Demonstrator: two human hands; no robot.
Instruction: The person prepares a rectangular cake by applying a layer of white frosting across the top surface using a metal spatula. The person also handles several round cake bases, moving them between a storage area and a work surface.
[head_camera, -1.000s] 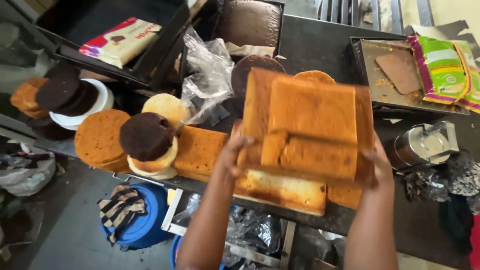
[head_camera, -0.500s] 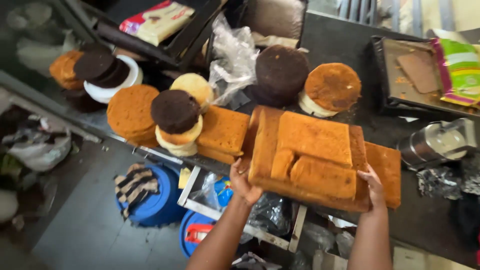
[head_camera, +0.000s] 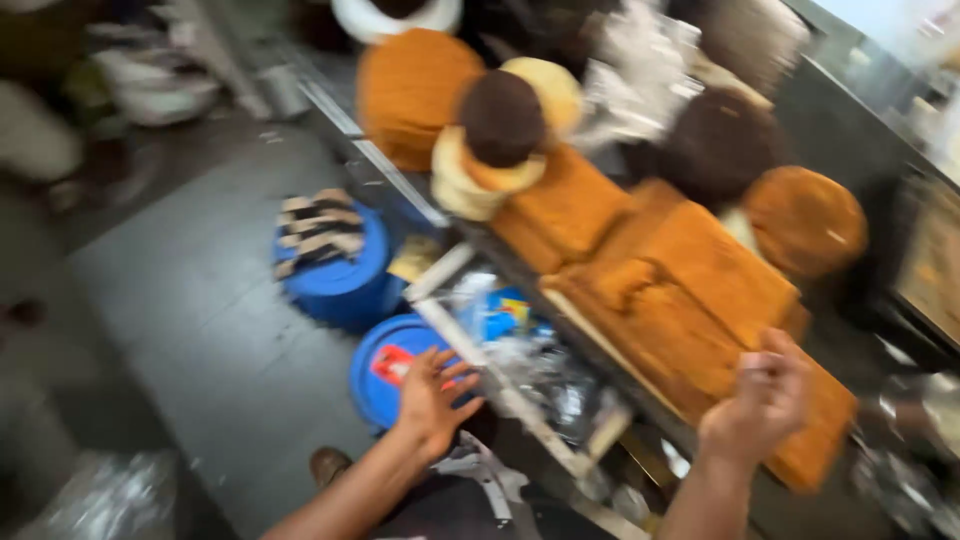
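Observation:
A stack of rectangular golden sponge cake slabs (head_camera: 700, 300) lies on the dark counter (head_camera: 850, 150). My right hand (head_camera: 760, 405) hovers at the stack's near edge, fingers loosely curled, holding nothing I can see. My left hand (head_camera: 430, 395) hangs open below the counter edge, fingers spread, above a blue lidded tub (head_camera: 385, 375). Further along the counter sit round cakes: an orange one (head_camera: 410, 90), a dark brown one (head_camera: 505, 115) on pale rounds, a dark one (head_camera: 720, 140) and a golden one (head_camera: 805, 220). The picture is motion-blurred.
A second blue tub (head_camera: 335, 275) with a striped cloth (head_camera: 315, 230) on top stands on the grey floor (head_camera: 180, 300). Crumpled plastic and foil (head_camera: 540, 370) fill the shelf under the counter. Clear bags (head_camera: 650, 50) lie behind the cakes. A shoe (head_camera: 328, 465) shows below.
Both hands have let go of the cake slab stack, which now rests on the counter. My left hand dropped below the counter edge. The view swung left and down.

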